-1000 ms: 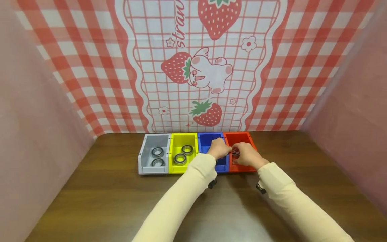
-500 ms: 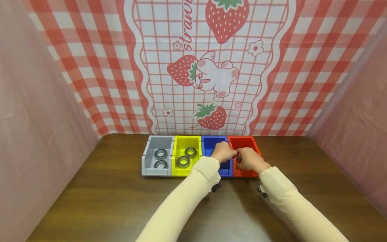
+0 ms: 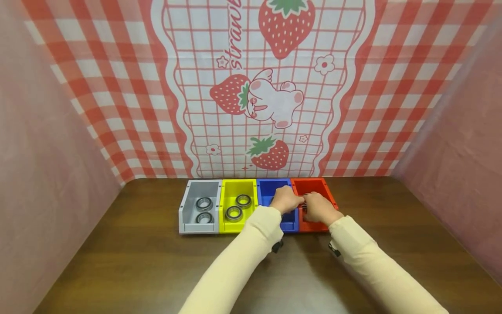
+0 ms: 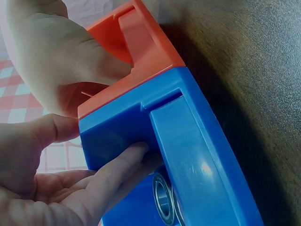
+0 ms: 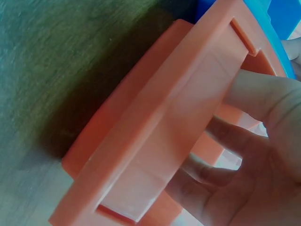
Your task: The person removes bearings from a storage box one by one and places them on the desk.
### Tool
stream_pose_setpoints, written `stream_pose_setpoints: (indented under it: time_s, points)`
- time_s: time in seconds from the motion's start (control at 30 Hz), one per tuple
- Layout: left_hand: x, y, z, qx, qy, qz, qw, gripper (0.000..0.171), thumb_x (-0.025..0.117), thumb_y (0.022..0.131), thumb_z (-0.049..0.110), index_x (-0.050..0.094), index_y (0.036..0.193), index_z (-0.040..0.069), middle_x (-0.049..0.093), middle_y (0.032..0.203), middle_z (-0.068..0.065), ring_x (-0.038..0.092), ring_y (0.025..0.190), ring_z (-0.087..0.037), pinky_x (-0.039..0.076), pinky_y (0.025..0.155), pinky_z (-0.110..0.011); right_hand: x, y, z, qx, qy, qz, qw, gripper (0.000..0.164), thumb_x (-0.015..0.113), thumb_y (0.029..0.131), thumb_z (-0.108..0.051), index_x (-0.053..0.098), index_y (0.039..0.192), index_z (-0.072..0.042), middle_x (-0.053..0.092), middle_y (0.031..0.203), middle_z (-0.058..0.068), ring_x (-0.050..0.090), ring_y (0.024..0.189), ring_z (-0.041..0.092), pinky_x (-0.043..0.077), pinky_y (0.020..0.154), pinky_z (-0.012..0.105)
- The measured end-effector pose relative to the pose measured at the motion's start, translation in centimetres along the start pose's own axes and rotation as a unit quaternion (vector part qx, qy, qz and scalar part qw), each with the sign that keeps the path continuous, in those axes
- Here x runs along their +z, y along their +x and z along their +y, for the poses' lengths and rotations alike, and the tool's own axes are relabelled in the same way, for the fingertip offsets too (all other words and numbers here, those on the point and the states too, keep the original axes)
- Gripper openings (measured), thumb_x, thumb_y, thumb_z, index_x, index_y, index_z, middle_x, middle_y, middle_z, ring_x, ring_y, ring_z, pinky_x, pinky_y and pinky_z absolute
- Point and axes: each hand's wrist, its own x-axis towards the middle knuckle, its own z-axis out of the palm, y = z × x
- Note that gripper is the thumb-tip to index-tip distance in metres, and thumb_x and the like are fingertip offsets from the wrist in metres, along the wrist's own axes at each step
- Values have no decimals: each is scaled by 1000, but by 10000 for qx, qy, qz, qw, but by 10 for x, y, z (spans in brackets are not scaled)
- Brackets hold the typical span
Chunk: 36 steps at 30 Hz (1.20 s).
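In the head view my left hand (image 3: 285, 199) is over the blue bin (image 3: 291, 227). The left wrist view shows its fingers (image 4: 124, 165) extended down inside, with the thumb at the edge shared with the red bin (image 4: 150, 52). A ball bearing (image 4: 163, 200) lies in the blue bin beyond those fingers, partly hiding another. My right hand (image 3: 320, 208) reaches into the red bin, where a bearing (image 3: 304, 207) shows beside its fingers. In the right wrist view the front wall hides the fingertips, so I cannot tell whether they hold that bearing.
A yellow bin (image 3: 239, 229) and a grey bin (image 3: 198, 228) continue the row to the left, each with two bearings inside. The row stands on a brown wooden table (image 3: 137, 257), close to a strawberry-patterned cloth (image 3: 235, 170). Pink cloth hangs at both sides.
The head view has shifted slightly. My right hand has closed in beside the left one, covering more of the bearing in the red bin. The left hand stays over the blue bin.
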Motion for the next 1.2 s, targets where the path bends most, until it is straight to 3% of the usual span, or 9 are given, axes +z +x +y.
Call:
stream_pose_setpoints:
  time_s: [0.47, 0.77, 0.93, 1.2]
  points:
    - [-1, 2, -2, -67, -56, -105, 9999, 51, 64, 91, 23, 41, 46, 12, 36, 39, 3, 46, 42, -14, 33, 40, -21, 5, 1, -2, 156, -86, 205, 9996, 19, 74, 64, -2, 65, 80, 0, 66, 79, 16, 60, 73, 28, 56, 73, 45]
    - [0, -1, -3, -174, -175, -99, 9996, 50, 65, 89, 21, 41, 47, 12, 35, 40, 2, 49, 47, -19, 31, 39, -22, 8, -2, -5, 590, 123, 290, 9978, 18, 70, 65, -2, 63, 82, -1, 66, 77, 18, 59, 69, 29, 55, 68, 46]
    - [1, -1, -3, -141, -85, -23, 9999, 49, 65, 89, 22, 42, 47, 12, 37, 41, 2, 46, 43, -15, 31, 39, -22, 10, -3, -6, 807, 346, 402, 9953, 20, 67, 67, -1, 63, 87, 0, 67, 80, 21, 59, 66, 30, 56, 66, 47]
    - [3, 0, -5, -107, -32, 59, 9999, 49, 66, 88, 22, 42, 46, 13, 38, 41, 2, 42, 40, -12, 30, 39, -21, 10, -4, -5, 587, 420, 676, 9951, 12, 67, 65, 0, 64, 76, 1, 65, 70, 16, 57, 62, 26, 55, 62, 42]
